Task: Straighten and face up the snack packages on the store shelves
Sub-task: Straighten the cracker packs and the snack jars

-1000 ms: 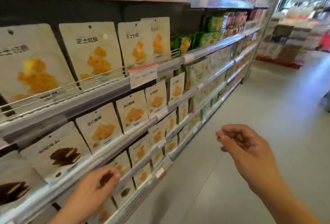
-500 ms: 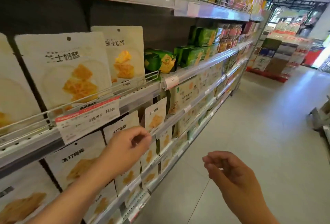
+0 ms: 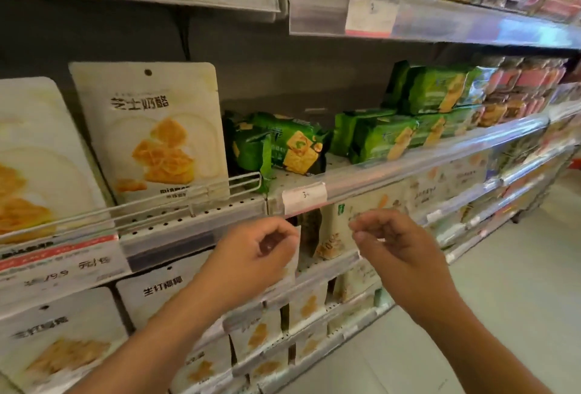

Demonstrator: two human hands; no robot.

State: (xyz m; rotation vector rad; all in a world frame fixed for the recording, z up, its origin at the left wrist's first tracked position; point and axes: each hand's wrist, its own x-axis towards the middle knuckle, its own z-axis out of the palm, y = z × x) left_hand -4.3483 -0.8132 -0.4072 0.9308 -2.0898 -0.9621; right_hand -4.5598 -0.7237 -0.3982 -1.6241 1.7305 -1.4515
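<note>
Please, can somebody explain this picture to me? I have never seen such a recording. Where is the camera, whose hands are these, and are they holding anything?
The camera sits on a person's head and looks forward and down, so the two hands belong to the wearer. There is no machine. The person faces store shelves. On the upper shelf stands a cream pouch printed with yellow crackers, and beside it lie green cracker packs, some askew. The left hand is curled at the top edge of a white pouch on the shelf below and seems to pinch it. The right hand is loosely curled in front of that shelf and holds nothing that I can see.
</note>
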